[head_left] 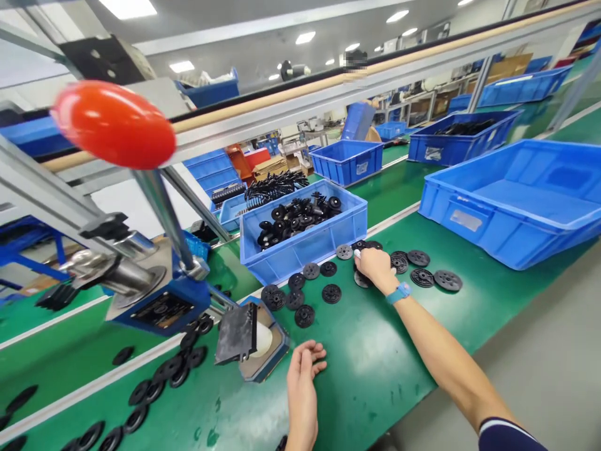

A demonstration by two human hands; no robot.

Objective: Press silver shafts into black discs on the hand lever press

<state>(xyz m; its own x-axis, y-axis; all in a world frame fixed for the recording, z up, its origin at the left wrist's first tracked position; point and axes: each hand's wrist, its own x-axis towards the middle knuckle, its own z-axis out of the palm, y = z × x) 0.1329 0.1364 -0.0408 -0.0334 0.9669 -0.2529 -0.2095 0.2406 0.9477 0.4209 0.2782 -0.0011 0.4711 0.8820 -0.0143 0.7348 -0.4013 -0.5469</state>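
My right hand point(377, 270), with a blue band at the wrist, reaches down among flat black ribbed discs on the green bench. Its fingers are closed, and the hand itself hides most of what they touch; the edge of a dark disc point(361, 280) shows beneath them. Palm inward and fingers loosely bent apart, my left hand point(304, 382) holds nothing above the bench near the press base point(265, 360). Between the hands lie several loose discs, among them a spoked black disc point(332, 293) and another disc point(305, 316).
A hand press with a red knob point(115, 125) stands at left. Behind the discs sits a blue bin point(305, 250) of black parts. A large blue bin point(516, 213) stands at right. Black rings point(154, 389) trail along the bench point(375, 382) at lower left.
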